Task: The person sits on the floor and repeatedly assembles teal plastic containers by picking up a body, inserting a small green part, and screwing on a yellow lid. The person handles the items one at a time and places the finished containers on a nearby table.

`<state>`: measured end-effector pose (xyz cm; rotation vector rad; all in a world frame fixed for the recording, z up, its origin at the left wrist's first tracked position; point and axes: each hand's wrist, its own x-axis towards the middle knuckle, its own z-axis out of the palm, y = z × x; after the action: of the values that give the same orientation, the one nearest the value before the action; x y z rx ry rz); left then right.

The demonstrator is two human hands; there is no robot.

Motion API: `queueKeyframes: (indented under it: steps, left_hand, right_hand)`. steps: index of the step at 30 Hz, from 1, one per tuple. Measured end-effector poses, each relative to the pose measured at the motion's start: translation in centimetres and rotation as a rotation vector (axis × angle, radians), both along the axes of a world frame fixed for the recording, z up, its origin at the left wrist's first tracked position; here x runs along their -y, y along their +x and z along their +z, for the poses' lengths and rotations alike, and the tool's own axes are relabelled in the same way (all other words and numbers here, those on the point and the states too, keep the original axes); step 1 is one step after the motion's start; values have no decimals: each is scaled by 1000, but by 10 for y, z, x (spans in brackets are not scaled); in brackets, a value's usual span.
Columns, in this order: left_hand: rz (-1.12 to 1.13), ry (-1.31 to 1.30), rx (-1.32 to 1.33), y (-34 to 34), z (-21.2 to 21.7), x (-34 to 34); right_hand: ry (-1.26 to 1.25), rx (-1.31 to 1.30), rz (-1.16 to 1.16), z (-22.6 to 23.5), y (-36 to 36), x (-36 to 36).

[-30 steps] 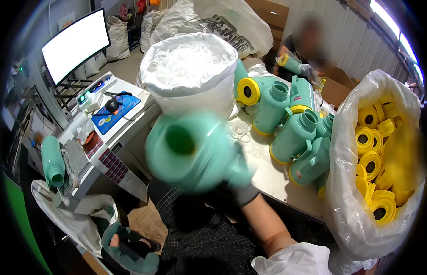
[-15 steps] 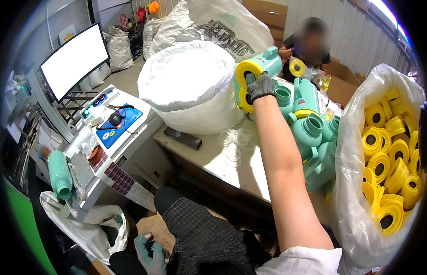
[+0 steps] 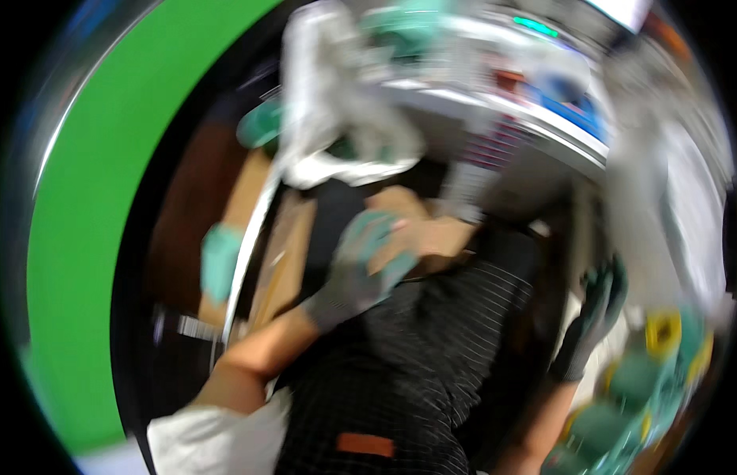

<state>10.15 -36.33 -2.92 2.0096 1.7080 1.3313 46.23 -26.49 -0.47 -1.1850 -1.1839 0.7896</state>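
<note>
Motion blurs the view. My left hand (image 3: pixel 359 269), in a grey and green glove with bare fingertips, hovers over my lap, its fingers curved and apart with nothing visible between them. To the right, my right hand (image 3: pixel 596 310) in a similar glove has its fingers stretched out and holds nothing. It is beside a pale tabletop, close to a group of mint-green jugs (image 3: pixel 634 380) with yellow parts. Another mint-green bottle (image 3: pixel 404 33) stands or lies on the far table, smeared by the motion.
A white sack (image 3: pixel 325 91) with dark green material hangs at the far edge. Mint-green pieces (image 3: pixel 220 261) lie near cardboard (image 3: pixel 285 261) on the left, beside a large green surface (image 3: pixel 75 277). A big white bag (image 3: pixel 677 206) stands at right. A blue mat (image 3: pixel 570 111) lies on the far table.
The view has swung left and down. My right hand has let go of the mint-green jug and drawn back beside the table. My left hand has risen over my lap.
</note>
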Motion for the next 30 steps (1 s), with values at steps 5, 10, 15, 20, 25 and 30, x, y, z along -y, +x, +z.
queueKeyframes:
  steps: [5, 10, 15, 20, 25, 30]
  left_hand:
    - [504, 159, -84, -80, -60, 43]
    - [1011, -342, -45, -180, -151, 120]
    - [808, -315, -634, -267, -225, 125]
    - [613, -917, -564, -312, -191, 132]
    - [704, -1130, -658, -340, -182, 113]
    - [441, -511, -935, -280, -60, 76]
  right_hand:
    - [346, 1095, 152, -82, -66, 30]
    - [360, 1274, 125, -90, -81, 40]
    - [230, 1398, 62, -65, -80, 26]
    - [166, 1200, 47, -91, -112, 14]
    - [276, 963, 0, -103, -113, 10]
    - [268, 871, -76, -77, -121, 35]
